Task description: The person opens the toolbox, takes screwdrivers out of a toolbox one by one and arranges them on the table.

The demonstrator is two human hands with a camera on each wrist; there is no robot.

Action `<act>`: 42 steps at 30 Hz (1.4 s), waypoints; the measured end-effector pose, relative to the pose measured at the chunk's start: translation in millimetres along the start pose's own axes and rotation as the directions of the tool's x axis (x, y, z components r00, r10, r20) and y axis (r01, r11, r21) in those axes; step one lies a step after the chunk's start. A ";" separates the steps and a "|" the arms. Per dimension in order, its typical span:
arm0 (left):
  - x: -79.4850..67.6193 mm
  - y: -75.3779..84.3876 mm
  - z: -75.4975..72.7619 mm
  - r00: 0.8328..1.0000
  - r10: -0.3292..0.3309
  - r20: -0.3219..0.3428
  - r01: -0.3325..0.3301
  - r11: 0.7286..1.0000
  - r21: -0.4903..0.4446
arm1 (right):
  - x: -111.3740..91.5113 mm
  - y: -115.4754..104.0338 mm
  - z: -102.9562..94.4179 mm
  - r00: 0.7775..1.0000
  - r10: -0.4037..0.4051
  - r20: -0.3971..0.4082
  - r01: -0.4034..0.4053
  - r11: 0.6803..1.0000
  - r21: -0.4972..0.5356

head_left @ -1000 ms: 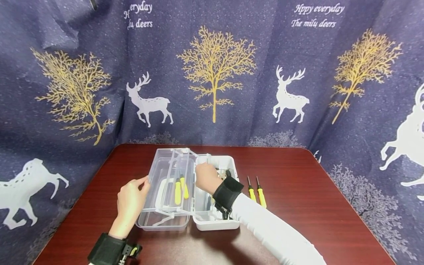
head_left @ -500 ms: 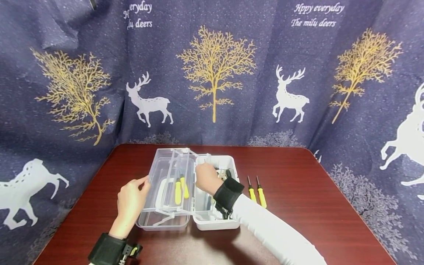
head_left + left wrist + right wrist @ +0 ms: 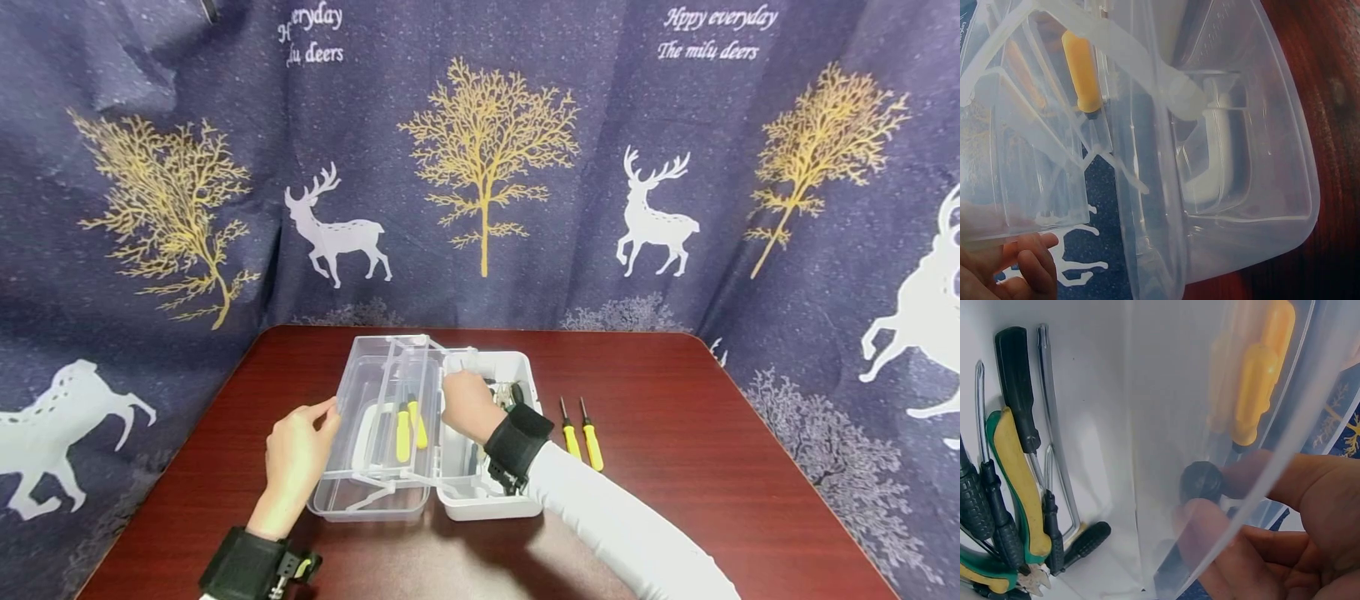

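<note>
Tabletop spreads around the toolbox; left hand holds its edge.

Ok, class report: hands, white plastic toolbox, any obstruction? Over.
Left hand pinching edge of clear plastic tray. Right hand pinching dark rounded object; clear plastic wall partly screening its wrist view. White plastic toolbox open, yellow-green pliers inside.

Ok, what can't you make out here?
Head: most of what the right hand grips, behind that hand.
Right wrist: part of the round black thing, hidden by fingers.
Right wrist: ribbed black handle, cut by the left edge.
Left wrist: rest of the left hand, cut off by the frame's corner.
</note>
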State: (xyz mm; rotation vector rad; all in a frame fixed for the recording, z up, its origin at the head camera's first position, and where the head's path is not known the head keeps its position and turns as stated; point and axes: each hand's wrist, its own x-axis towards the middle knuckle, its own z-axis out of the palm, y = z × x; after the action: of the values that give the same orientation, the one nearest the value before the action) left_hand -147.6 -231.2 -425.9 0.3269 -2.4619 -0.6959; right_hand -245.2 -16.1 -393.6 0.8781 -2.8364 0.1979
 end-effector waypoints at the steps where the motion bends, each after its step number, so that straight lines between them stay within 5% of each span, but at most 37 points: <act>1: 0.0 0.5 -0.3 1.000 -0.001 0.003 0.001 1.000 0.000 | 0.0 0.1 0.2 1.000 0.001 0.000 -0.001 1.000 0.005; 16: 0.2 0.3 0.6 1.000 0.006 -0.005 -0.006 1.000 -0.009 | 1.6 7.3 -9.6 0.998 0.063 -0.026 -0.058 0.988 0.144; 27: 0.0 -1.9 0.2 1.000 0.009 -0.015 -0.009 1.000 -0.008 | -1.7 14.9 -18.4 0.994 0.101 0.046 -0.110 0.961 0.256; 42: 1.0 -2.2 1.0 1.000 -0.005 0.002 0.005 1.000 -0.003 | -21.2 40.7 -29.6 0.994 0.100 -0.037 -0.086 0.958 0.273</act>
State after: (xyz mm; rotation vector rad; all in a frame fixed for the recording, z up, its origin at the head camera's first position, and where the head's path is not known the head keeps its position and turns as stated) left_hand -148.8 -233.0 -427.4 0.3314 -2.4628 -0.7020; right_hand -247.7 34.0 -371.9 0.7731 -2.8482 0.6254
